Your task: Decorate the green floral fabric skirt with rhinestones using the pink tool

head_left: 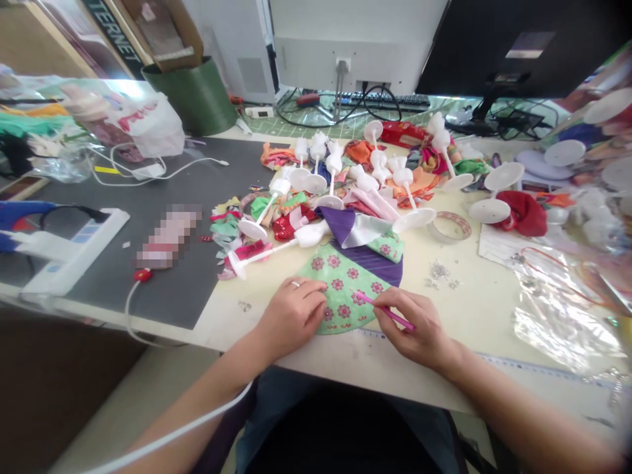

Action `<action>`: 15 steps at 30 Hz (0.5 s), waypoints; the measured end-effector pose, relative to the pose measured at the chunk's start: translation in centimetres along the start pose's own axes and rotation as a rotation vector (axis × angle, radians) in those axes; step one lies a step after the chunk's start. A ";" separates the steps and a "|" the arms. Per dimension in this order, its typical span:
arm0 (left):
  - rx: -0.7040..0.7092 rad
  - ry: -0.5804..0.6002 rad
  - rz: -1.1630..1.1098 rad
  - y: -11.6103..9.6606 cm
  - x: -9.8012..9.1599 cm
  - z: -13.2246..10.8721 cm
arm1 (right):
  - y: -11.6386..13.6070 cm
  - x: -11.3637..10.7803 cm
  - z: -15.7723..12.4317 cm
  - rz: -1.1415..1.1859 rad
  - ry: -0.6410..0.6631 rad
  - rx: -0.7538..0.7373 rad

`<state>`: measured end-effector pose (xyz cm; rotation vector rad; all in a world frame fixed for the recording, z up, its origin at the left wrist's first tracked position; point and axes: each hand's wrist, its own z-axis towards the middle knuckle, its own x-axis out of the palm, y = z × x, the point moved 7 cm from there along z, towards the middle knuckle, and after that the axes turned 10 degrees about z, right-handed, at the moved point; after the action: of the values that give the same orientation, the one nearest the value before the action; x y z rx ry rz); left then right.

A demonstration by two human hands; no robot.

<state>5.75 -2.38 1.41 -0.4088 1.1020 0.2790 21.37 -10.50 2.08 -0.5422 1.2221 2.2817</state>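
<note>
A light green cloth piece with pink flower motifs (340, 309) lies flat near the table's front edge. My left hand (293, 313) rests on its left side, fingers curled and lowered onto the fabric, a ring on one finger. Between the fingertips of my right hand (412, 322) is a slim pink pen-like stick (397, 319), its tip touching the cloth by a flower. Just beyond lies purple striped fabric (380, 263) with a silvery piece (363, 230) folded over it. A small white mannequin form on a stand (311, 234) lies on its side at the cloth's far edge.
Several white mannequin stands (334, 164) and bright fabric scraps crowd the back. At right are a tape roll (450, 227), small silvery bits (440, 271) and a clear plastic bag (557, 316). A power strip (81, 253) and cables sit at left; monitors (523, 49) stand behind.
</note>
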 end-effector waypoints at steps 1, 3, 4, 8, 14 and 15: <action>0.005 -0.014 0.010 0.2 -0.4 0.2 | 0.2 -0.2 0.2 0.002 0.008 -0.002; 0.029 -0.033 0.036 0.7 -0.8 0.8 | 0.8 -0.6 0.8 -0.003 0.014 -0.009; 0.050 -0.032 0.048 0.9 -0.9 1.3 | 1.0 -0.9 1.1 -0.012 0.011 -0.012; 0.101 0.037 0.075 2.1 0.5 3.3 | 0.8 -1.2 2.9 -0.065 -0.032 0.028; 0.105 0.038 0.104 3.1 2.2 4.2 | -1.9 0.2 5.0 -0.073 -0.161 0.128; 0.109 0.019 0.110 3.1 2.2 4.0 | -2.3 0.5 5.1 -0.073 -0.171 0.137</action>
<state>8.63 2.20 0.44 -0.2547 1.1543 0.3104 21.76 -4.96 2.89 -0.3293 1.2413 2.1170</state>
